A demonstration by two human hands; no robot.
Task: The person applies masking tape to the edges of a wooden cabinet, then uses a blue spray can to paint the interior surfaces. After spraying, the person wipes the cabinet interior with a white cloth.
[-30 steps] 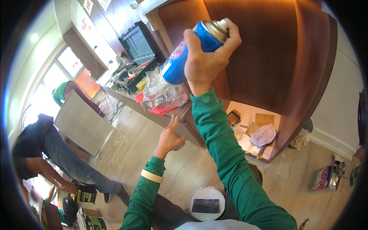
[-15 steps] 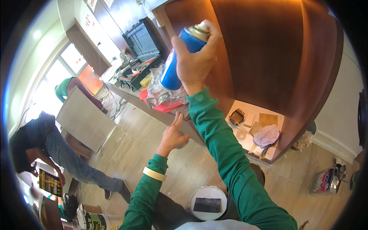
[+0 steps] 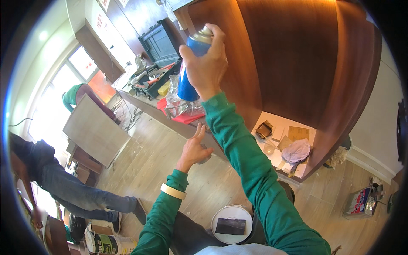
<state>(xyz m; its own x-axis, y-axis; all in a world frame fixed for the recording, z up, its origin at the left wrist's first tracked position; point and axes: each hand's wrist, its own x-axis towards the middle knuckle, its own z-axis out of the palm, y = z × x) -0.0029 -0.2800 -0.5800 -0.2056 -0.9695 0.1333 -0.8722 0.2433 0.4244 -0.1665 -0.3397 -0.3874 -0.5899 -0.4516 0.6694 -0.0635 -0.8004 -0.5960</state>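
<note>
Up against the brown cabinet (image 3: 297, 63), the right hand (image 3: 206, 63) is wrapped tight around a blue spray can (image 3: 189, 68), held upright with the metal top up by the fingertips and the index finger sitting over the nozzle end. Can's raised high, right in front of the cabinet's left edge. Left hand (image 3: 193, 148) is lower down, fingers spread and straight, holding nothing, just near the counter (image 3: 144, 104) edge. Both arms are in green sleeves, and there's a roll of tape (image 3: 173, 191) worn like a bracelet on the left forearm.

Behind the can there's a crumpled clear plastic bag (image 3: 178, 102) on something red, plus a dark crate (image 3: 159, 42) and a mess of tools further back on the counter. Under the cabinet a lit shelf holds a rag (image 3: 296, 151) and some cardboard bits. Down by the lap sits a white bucket (image 3: 231, 223) with a dark block on its lid. Another person (image 3: 55, 182) in jeans is bent over off to the left, well apart.
</note>
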